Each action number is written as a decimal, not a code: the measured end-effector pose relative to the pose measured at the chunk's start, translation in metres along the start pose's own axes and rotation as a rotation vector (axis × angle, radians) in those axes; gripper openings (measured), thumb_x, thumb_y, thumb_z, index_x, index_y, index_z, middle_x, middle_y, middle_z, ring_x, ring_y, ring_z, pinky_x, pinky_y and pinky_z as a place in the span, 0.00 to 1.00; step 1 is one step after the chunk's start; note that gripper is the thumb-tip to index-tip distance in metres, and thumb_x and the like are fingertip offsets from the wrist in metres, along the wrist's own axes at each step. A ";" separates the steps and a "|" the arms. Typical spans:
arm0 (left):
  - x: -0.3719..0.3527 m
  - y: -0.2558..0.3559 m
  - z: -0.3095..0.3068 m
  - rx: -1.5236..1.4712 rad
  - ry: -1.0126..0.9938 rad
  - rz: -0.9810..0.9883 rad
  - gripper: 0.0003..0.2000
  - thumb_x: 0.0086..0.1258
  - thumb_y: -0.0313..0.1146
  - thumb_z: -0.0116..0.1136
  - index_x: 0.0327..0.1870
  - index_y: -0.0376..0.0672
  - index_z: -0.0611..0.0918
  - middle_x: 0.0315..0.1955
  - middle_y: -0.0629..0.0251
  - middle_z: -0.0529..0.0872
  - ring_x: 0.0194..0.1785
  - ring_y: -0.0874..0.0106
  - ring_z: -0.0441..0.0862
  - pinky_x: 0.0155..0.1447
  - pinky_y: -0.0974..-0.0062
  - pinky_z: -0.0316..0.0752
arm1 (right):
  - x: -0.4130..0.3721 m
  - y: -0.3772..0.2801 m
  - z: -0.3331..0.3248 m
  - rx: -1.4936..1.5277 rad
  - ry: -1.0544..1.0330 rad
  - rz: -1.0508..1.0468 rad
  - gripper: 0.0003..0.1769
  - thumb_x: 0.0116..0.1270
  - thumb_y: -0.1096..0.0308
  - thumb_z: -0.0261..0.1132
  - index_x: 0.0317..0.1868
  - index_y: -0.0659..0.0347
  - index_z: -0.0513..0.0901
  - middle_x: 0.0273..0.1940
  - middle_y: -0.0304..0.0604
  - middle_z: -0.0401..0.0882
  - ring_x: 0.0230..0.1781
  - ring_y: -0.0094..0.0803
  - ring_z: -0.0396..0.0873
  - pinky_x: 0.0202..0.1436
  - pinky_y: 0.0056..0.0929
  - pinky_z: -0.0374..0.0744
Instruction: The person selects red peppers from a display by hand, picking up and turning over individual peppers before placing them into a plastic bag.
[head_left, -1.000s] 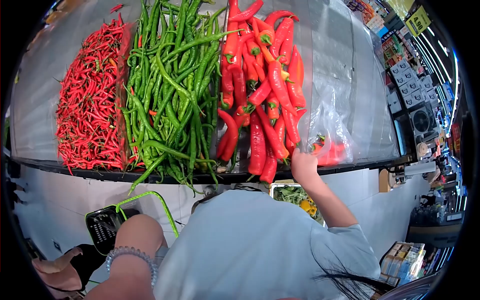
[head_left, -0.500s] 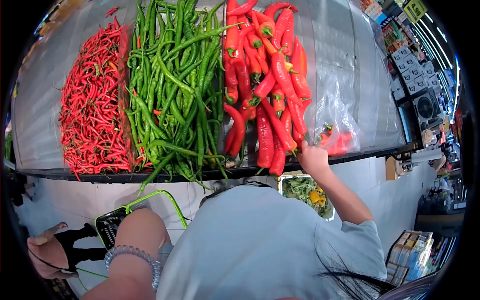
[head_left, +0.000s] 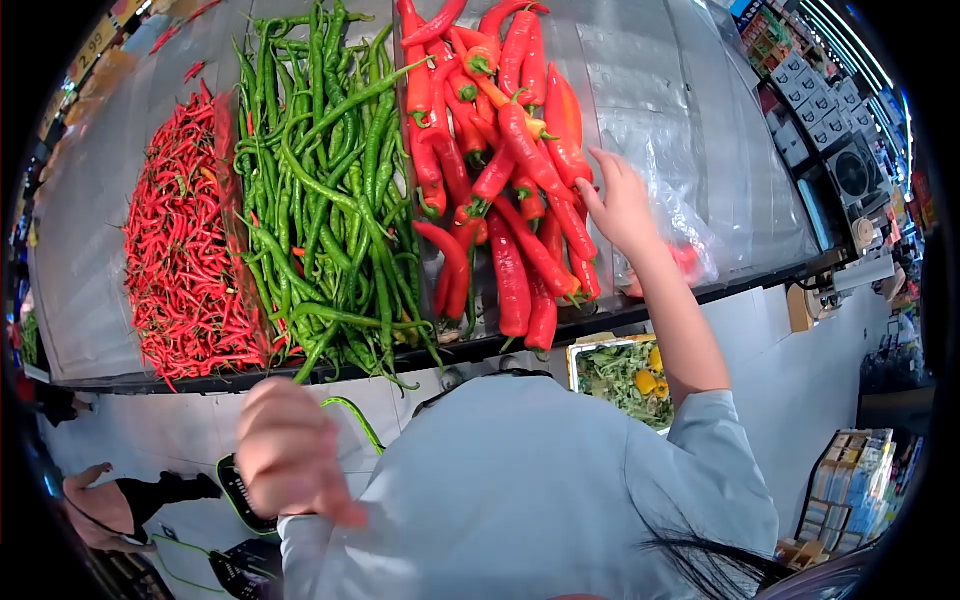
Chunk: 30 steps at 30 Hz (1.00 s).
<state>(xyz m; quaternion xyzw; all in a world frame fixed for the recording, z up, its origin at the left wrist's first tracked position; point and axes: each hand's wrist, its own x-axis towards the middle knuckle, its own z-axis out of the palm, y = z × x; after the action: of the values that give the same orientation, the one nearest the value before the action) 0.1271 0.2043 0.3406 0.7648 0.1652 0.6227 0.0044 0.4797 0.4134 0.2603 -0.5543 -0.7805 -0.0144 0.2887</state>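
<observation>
My right hand (head_left: 622,207) is over the display table with its fingers spread and nothing in them. Its fingertips are at the right edge of a pile of large red peppers (head_left: 510,275). Behind my forearm lies a clear plastic bag (head_left: 685,215) with red peppers in it, partly hidden. My left hand (head_left: 285,450) is raised in front of my body, below the table edge. Its fingers look curled but are smeared by motion, so I cannot make out whether they hold anything. Nearest to it are long green peppers (head_left: 345,200) hanging over the edge.
Small red chillies (head_left: 190,270) fill the table's left part behind a low divider (head_left: 245,220). On the floor are a crate (head_left: 620,375) with leafy greens and yellow peppers, and a dark basket (head_left: 240,490) with a green handle. Another person (head_left: 100,505) is at lower left.
My right hand has moved up and away from the bag's edge, and its fingers have spread. My left hand has come into view with its fingers showing. The view has shifted slightly.
</observation>
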 end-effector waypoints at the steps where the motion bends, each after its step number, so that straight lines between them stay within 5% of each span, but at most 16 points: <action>1: -0.021 0.002 0.003 0.149 -0.127 -0.232 0.27 0.61 0.56 0.61 0.49 0.42 0.77 0.27 0.66 0.77 0.24 0.71 0.70 0.28 0.70 0.64 | -0.002 0.003 0.011 -0.104 0.023 -0.009 0.26 0.66 0.55 0.59 0.61 0.59 0.72 0.60 0.51 0.70 0.60 0.46 0.70 0.64 0.51 0.63; 2: -0.027 -0.004 0.014 0.226 -0.179 -0.338 0.18 0.53 0.43 0.70 0.37 0.40 0.82 0.22 0.65 0.78 0.20 0.68 0.74 0.24 0.73 0.67 | -0.004 0.005 0.023 -0.209 0.048 -0.015 0.28 0.66 0.52 0.58 0.62 0.59 0.71 0.63 0.50 0.68 0.64 0.46 0.67 0.67 0.55 0.58; 4: -0.050 -0.007 0.037 0.314 -0.307 -0.548 0.14 0.44 0.28 0.71 0.35 0.42 0.84 0.21 0.70 0.81 0.21 0.73 0.78 0.27 0.76 0.71 | -0.005 0.006 0.033 -0.297 -0.030 0.033 0.35 0.67 0.44 0.55 0.65 0.60 0.69 0.71 0.47 0.57 0.73 0.42 0.53 0.71 0.66 0.42; 5: -0.059 -0.007 0.045 0.315 -0.372 -0.584 0.16 0.43 0.23 0.68 0.37 0.39 0.84 0.19 0.69 0.81 0.22 0.73 0.78 0.28 0.76 0.72 | -0.005 0.006 0.033 -0.321 -0.023 0.044 0.35 0.66 0.43 0.56 0.64 0.61 0.69 0.71 0.47 0.57 0.73 0.44 0.52 0.71 0.66 0.43; 16: -0.038 -0.009 0.101 0.242 -0.309 -0.666 0.10 0.49 0.18 0.64 0.34 0.38 0.83 0.21 0.66 0.81 0.23 0.73 0.79 0.30 0.77 0.72 | -0.007 0.003 0.044 -0.003 0.098 0.146 0.26 0.62 0.51 0.63 0.49 0.66 0.80 0.70 0.52 0.57 0.72 0.53 0.51 0.71 0.56 0.50; 19: -0.039 -0.009 0.107 0.236 -0.347 -0.667 0.10 0.49 0.19 0.65 0.34 0.39 0.83 0.21 0.66 0.81 0.23 0.73 0.79 0.30 0.77 0.72 | -0.011 0.006 0.043 0.341 0.196 0.363 0.26 0.59 0.52 0.66 0.48 0.67 0.80 0.68 0.57 0.59 0.71 0.55 0.51 0.72 0.49 0.52; 20: -0.038 -0.008 0.108 0.235 -0.359 -0.689 0.09 0.51 0.19 0.65 0.34 0.38 0.83 0.21 0.65 0.81 0.23 0.72 0.79 0.31 0.77 0.73 | -0.013 0.009 0.039 0.425 0.193 0.442 0.23 0.63 0.54 0.65 0.47 0.67 0.80 0.64 0.59 0.63 0.65 0.49 0.63 0.67 0.39 0.62; 23: -0.039 -0.009 0.117 0.219 -0.337 -0.776 0.07 0.51 0.22 0.65 0.32 0.39 0.83 0.21 0.66 0.82 0.23 0.71 0.81 0.28 0.77 0.74 | -0.032 0.001 -0.002 1.329 -0.071 0.721 0.19 0.69 0.58 0.61 0.46 0.67 0.80 0.61 0.54 0.68 0.57 0.36 0.72 0.57 0.29 0.71; 26: -0.035 -0.013 0.124 0.203 -0.375 -0.734 0.06 0.53 0.21 0.65 0.32 0.39 0.84 0.22 0.64 0.83 0.23 0.70 0.82 0.28 0.76 0.75 | -0.068 0.013 -0.011 1.345 -0.067 0.752 0.17 0.72 0.63 0.57 0.52 0.68 0.75 0.57 0.51 0.71 0.50 0.24 0.73 0.51 0.22 0.74; 29: -0.026 -0.020 0.143 0.128 -0.413 -0.809 0.11 0.54 0.21 0.64 0.40 0.37 0.83 0.29 0.59 0.85 0.31 0.67 0.84 0.36 0.75 0.77 | -0.091 0.008 -0.010 1.139 0.036 0.617 0.22 0.72 0.65 0.56 0.60 0.68 0.67 0.59 0.53 0.70 0.54 0.31 0.74 0.55 0.26 0.74; 30: -0.021 -0.030 0.157 0.202 -0.490 -0.696 0.15 0.55 0.22 0.63 0.45 0.38 0.81 0.36 0.58 0.84 0.38 0.65 0.83 0.43 0.72 0.77 | -0.097 0.002 0.000 0.883 -0.055 0.446 0.30 0.71 0.65 0.57 0.67 0.67 0.57 0.62 0.61 0.66 0.61 0.44 0.71 0.63 0.34 0.69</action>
<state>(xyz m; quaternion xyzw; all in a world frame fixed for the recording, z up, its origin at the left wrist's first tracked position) 0.2655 0.2582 0.2787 0.7852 0.4673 0.3651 0.1781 0.5030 0.3306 0.2145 -0.5330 -0.5817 0.3943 0.4712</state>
